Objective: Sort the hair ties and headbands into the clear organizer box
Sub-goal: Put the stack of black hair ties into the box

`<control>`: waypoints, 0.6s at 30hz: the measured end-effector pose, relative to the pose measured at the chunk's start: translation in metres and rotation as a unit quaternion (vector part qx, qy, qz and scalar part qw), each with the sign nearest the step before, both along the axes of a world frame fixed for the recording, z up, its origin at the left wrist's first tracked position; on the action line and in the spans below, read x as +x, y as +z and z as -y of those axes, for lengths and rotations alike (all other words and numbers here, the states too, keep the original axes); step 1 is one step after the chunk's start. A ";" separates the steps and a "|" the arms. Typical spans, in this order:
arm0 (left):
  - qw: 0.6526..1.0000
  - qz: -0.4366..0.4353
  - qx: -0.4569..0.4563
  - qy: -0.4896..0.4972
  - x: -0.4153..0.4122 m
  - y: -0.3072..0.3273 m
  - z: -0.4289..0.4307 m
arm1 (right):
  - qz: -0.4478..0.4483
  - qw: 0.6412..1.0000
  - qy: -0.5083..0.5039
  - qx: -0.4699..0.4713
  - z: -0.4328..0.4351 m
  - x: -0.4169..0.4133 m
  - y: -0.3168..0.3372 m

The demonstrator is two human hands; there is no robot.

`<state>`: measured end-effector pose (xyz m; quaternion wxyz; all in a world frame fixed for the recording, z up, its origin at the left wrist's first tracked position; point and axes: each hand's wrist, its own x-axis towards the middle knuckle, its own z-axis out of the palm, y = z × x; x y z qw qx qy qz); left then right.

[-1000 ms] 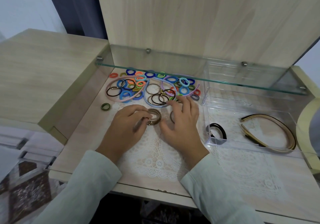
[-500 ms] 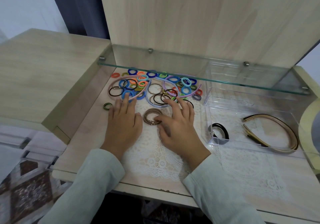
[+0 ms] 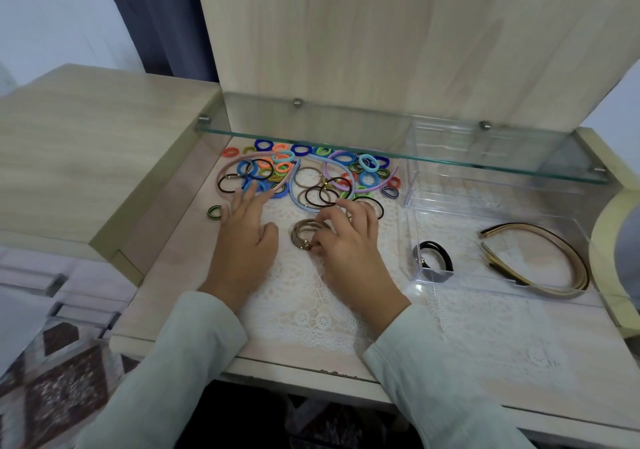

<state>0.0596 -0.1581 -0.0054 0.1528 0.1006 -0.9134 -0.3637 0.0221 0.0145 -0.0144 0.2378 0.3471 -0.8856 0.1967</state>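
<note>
The left hand (image 3: 244,240) has let go of the brown hair ties (image 3: 302,231) and now lies flat, fingers straight, tips at the near edge of the coloured pile (image 3: 304,171). Just to its right the brown bundle lies flat on the lace mat (image 3: 311,310), and the right hand (image 3: 349,247) has closed on it, thumb and fingers curled round its right edge. The clear organizer box (image 3: 410,185) stands further right, nearer the right hand. It already holds a black hair tie (image 3: 437,253) front-left and headbands (image 3: 540,261) in the wide compartment.
</note>
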 end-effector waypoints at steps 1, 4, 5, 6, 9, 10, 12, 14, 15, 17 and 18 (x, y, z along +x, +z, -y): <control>1.000 -0.021 0.012 0.007 0.002 0.002 -0.001 | -0.001 1.000 -0.005 -0.003 0.000 0.000 -0.001; 0.996 -0.085 -0.028 0.012 0.005 0.005 -0.002 | 0.025 0.997 -0.023 -0.074 -0.002 0.000 0.000; 0.993 -0.104 -0.056 0.006 0.004 0.005 -0.003 | 0.036 0.993 -0.030 -0.110 -0.004 -0.001 0.001; 0.990 -0.119 -0.080 0.003 0.003 0.005 -0.004 | 0.037 0.988 -0.038 -0.143 -0.005 -0.002 0.003; 0.988 -0.141 -0.068 0.004 -0.002 0.005 -0.012 | 0.017 0.975 -0.061 -0.211 -0.008 -0.006 0.006; 0.991 -0.131 -0.021 0.001 -0.003 0.007 -0.017 | 0.021 0.970 -0.069 -0.232 -0.007 -0.006 0.007; 0.988 -0.079 0.131 -0.017 -0.005 0.014 -0.032 | 0.046 0.957 -0.079 -0.276 -0.006 -0.006 0.009; 0.965 -0.016 0.262 -0.026 -0.009 0.019 -0.048 | 0.078 0.940 -0.081 -0.321 -0.006 -0.006 0.012; 0.949 0.004 0.313 -0.029 -0.013 0.020 -0.055 | 0.088 0.932 -0.080 -0.342 -0.007 -0.006 0.014; 0.914 0.021 0.404 -0.035 -0.021 0.023 -0.063 | 0.096 0.919 -0.083 -0.374 -0.009 -0.004 0.018; 0.894 0.026 0.446 -0.035 -0.026 0.025 -0.066 | 0.102 0.913 -0.086 -0.386 -0.009 -0.003 0.019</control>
